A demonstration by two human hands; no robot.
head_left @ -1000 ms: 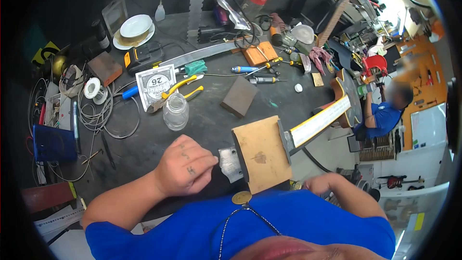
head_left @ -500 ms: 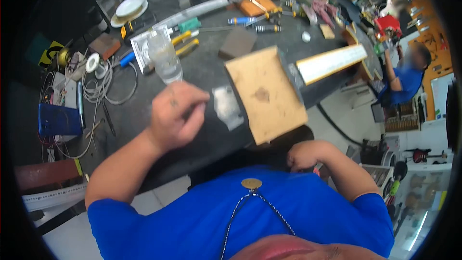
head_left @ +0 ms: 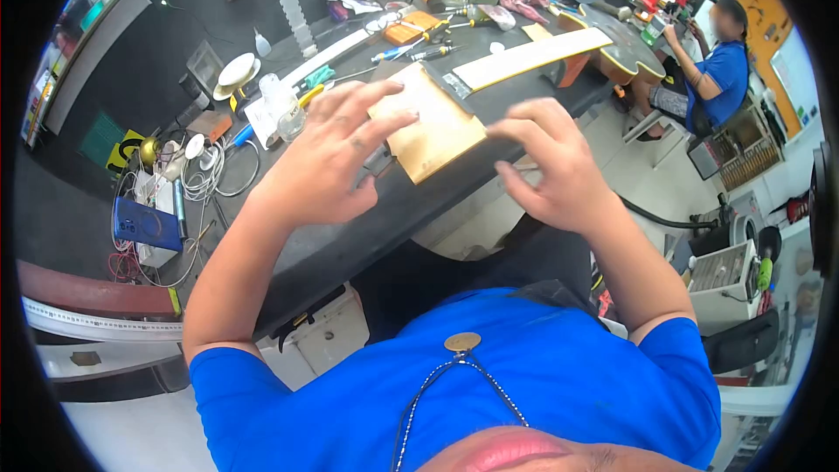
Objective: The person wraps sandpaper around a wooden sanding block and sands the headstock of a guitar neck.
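A flat tan rectangular piece (head_left: 441,135) with a raised far edge lies on the dark workbench (head_left: 332,249). My left hand (head_left: 323,157) is over its left side, fingers spread, fingertips overlapping the tan surface. At its right corner hovers my right hand (head_left: 555,162), open, with thumb and fingers apart and nothing in it. A small grey sheet (head_left: 379,160) shows in part between my left hand and the tan piece. Beyond my left wrist stands a clear plastic cup (head_left: 281,109), partly covered by my knuckles.
A long white strip with yellow edges (head_left: 533,59) lies to the right. Coiled grey cable (head_left: 207,177) and a blue phone (head_left: 147,223) are at the left. Screwdrivers and pliers (head_left: 433,35) lie at the back. A person in a blue shirt (head_left: 725,70) sits at the far right.
My left hand has opened from a pinch and moved onto the tan piece. My right hand has risen from near my lap to its right corner. The view has shifted.
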